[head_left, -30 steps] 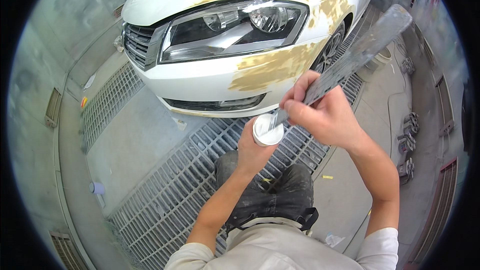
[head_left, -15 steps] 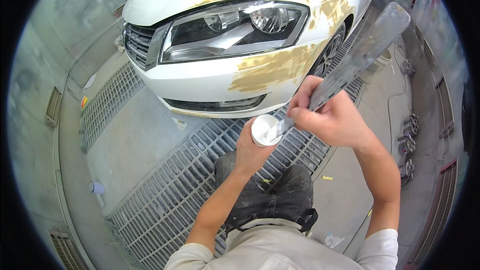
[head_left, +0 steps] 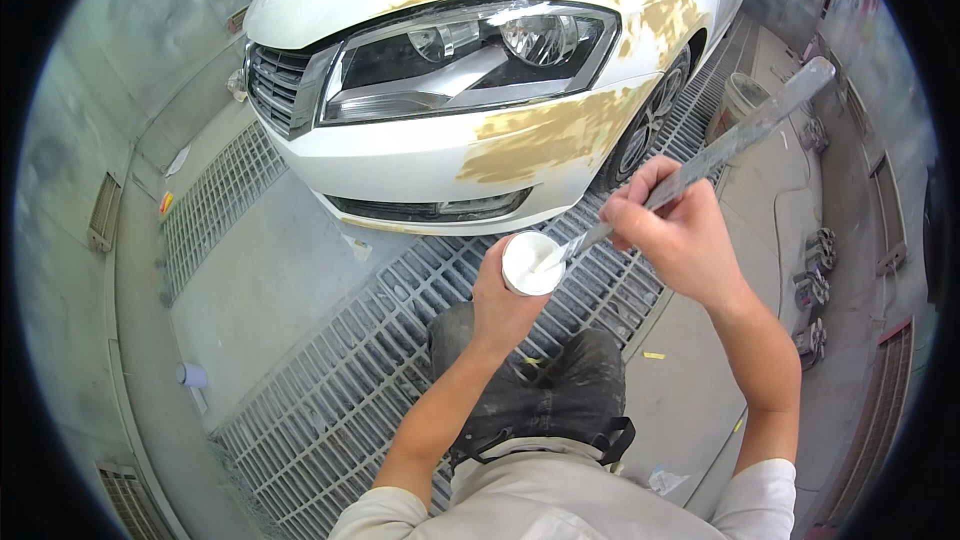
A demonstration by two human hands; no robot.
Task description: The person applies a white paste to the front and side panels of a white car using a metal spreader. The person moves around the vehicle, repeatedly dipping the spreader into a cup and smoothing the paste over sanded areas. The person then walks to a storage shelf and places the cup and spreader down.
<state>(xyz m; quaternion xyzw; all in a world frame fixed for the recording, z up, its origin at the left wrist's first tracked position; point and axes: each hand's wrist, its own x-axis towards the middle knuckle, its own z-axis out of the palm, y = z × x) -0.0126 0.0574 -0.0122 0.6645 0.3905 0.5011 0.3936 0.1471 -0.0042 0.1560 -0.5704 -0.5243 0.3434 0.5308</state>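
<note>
Two hands [head_left: 500, 302] [head_left: 685, 242], one held cup [head_left: 514, 260], one stick [head_left: 745, 139], one car [head_left: 400, 158] and one bucket [head_left: 721, 120] show.

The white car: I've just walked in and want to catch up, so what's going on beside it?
A person in front of the white car has the left hand around a white cup. The right hand grips a long grey stick, its lower end inside the cup. Tan patches show on the car's bumper, fender and hood; neither hand is touching them.
</note>
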